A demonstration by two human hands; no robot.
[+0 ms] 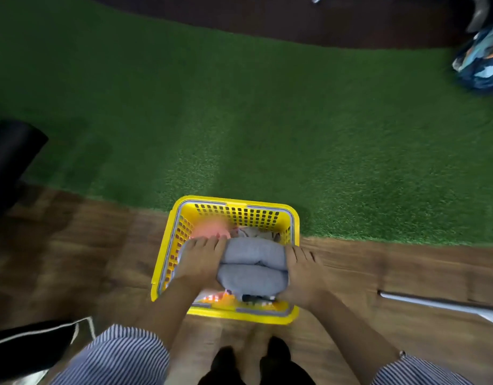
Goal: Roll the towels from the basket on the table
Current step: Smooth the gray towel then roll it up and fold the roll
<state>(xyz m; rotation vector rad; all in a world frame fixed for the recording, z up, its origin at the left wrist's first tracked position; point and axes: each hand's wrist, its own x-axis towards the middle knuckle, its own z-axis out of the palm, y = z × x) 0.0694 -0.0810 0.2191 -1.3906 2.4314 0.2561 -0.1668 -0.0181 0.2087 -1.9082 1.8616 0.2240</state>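
Lower centre of frame: yellow basket [234, 211] sits on wood floor [86, 245], its far edge by green turf [239, 120]. Grey towels [252, 266], folded/bundled, are held over the basket's opening. Left hand [202, 258] grips the bundle's left side, fingers curled over the top; right hand [302, 269] grips the right side, fingers wrapped on the cloth. More cloth lies inside underneath, incl. a pink piece [212, 227] at upper left of the basket. Striped sleeves [123, 354] at bottom. Metal bar [434, 301] at right edge, patterned bag [481, 59] upper right.
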